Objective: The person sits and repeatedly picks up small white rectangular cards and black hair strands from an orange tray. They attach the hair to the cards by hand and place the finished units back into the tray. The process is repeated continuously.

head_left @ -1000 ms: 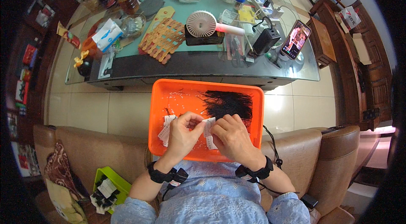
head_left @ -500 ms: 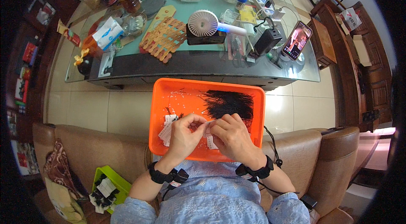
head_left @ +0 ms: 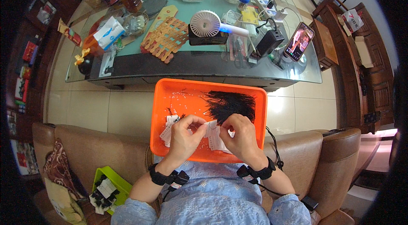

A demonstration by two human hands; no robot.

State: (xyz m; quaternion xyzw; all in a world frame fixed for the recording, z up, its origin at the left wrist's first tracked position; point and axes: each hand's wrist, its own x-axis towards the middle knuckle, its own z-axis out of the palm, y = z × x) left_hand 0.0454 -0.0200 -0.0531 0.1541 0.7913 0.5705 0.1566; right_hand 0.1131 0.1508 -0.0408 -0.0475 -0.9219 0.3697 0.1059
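Over an orange tray (head_left: 208, 82), my left hand (head_left: 185, 138) pinches the edge of a small white printed tag (head_left: 211, 128) between thumb and forefinger. My right hand (head_left: 240, 138) is closed just right of that tag, thumb against fingers; whatever it pinches is too small to make out. Below the hands lie more white tags (head_left: 216, 143), partly covered by my right hand. A bundle of thin black strings (head_left: 231, 105) fills the tray's far right. Tags with black strings (head_left: 166, 134) are piled beside my left hand.
Tiny white bits (head_left: 182, 97) dot the tray floor. A green bin (head_left: 121, 182) with tags and black strings sits at lower left. Beyond the tray, a glass table (head_left: 191, 70) carries a small fan (head_left: 205, 24), a phone (head_left: 299, 41), a wooden mat (head_left: 165, 40) and jars.
My right hand has drawn back slightly to the right, away from my left fingertips. The pinched tag and the tags below now show more. My left hand has barely moved.
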